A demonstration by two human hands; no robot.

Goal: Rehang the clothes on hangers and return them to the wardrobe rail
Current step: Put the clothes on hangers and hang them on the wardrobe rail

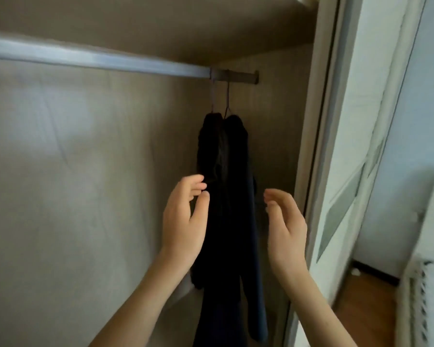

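Note:
Two dark garments [226, 171] hang side by side from thin hangers [227, 98] at the right end of the metal wardrobe rail [98, 60]. The left one looks black, the right one dark blue and longer. My left hand [184, 216] is raised beside the left garment, fingers curled and apart, fingertips touching or almost touching the cloth. On the other side of the clothes my right hand [285, 221] is raised with fingers apart, holding nothing.
The wardrobe's beige back wall [73, 184] fills the left. A white sliding-door frame [336, 146] stands close on the right. Beyond it are a wooden floor [368, 301] and a white fringed cloth [426, 284].

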